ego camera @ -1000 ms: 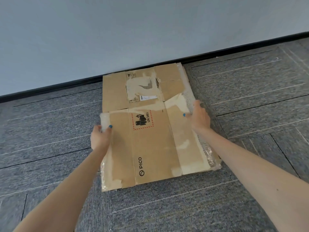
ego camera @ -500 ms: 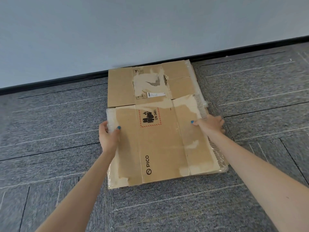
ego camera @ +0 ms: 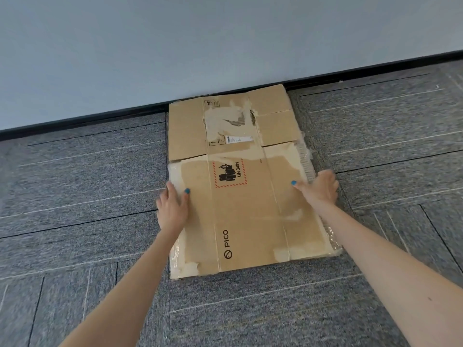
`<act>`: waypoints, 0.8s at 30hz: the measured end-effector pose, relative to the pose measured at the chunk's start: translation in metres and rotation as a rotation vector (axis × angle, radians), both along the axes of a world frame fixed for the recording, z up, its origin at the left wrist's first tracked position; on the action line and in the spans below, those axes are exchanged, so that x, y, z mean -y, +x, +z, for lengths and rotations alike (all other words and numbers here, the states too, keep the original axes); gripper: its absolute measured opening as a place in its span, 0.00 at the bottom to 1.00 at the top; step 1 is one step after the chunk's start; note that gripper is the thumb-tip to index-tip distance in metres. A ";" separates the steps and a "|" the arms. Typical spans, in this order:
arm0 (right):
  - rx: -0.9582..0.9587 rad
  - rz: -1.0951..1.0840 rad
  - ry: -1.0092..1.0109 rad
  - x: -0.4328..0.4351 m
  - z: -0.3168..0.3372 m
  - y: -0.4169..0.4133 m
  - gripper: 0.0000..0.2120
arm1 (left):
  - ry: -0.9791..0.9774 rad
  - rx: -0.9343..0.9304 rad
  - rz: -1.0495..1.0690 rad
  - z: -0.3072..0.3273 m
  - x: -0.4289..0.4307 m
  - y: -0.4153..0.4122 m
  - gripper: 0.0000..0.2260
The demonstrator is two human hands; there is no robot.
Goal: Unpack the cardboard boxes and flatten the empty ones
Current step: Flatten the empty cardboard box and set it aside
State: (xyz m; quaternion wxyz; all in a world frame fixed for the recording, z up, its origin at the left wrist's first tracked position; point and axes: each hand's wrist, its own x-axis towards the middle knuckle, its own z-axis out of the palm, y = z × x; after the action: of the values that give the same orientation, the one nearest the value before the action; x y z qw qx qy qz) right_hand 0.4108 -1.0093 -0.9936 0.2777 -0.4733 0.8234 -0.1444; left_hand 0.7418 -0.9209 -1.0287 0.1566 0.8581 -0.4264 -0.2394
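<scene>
A flattened brown cardboard box [ego camera: 250, 216] printed PICO and UN 3481 lies flat on the grey carpet, with torn tape and clear film along its edges. My left hand [ego camera: 172, 204] grips its left edge, thumb on top. My right hand [ego camera: 319, 187] holds the right edge, thumb on the top face and fingers curled over the side. A second flattened box [ego camera: 190, 131] with a torn label lies beyond it, its far edge against the wall.
Grey carpet tiles [ego camera: 75, 196] spread to both sides and in front. A pale wall [ego camera: 200, 41] with a black skirting strip [ego camera: 75, 121] runs across the back.
The box has come down from a slight lift and slid towards the far box, square with it. Both hands stayed at its side edges.
</scene>
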 end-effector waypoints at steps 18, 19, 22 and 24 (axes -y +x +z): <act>-0.385 0.660 -0.031 -0.077 0.049 0.019 0.26 | 0.122 0.385 -0.376 0.058 -0.039 -0.039 0.27; -0.390 0.693 -0.039 -0.081 0.059 0.020 0.25 | 0.113 0.382 -0.397 0.066 -0.041 -0.043 0.26; -0.433 0.778 -0.079 -0.097 0.091 0.024 0.22 | 0.104 0.384 -0.453 0.093 -0.052 -0.057 0.25; -0.442 0.808 -0.108 -0.112 0.117 0.024 0.19 | 0.108 0.391 -0.489 0.117 -0.064 -0.067 0.24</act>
State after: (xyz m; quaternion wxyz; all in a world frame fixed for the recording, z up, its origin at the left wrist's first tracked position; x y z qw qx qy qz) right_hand 0.4351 -0.8972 -0.8770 0.1042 -0.7893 0.6039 0.0370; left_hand 0.6753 -0.8564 -0.9120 -0.0362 0.7668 -0.6290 -0.1228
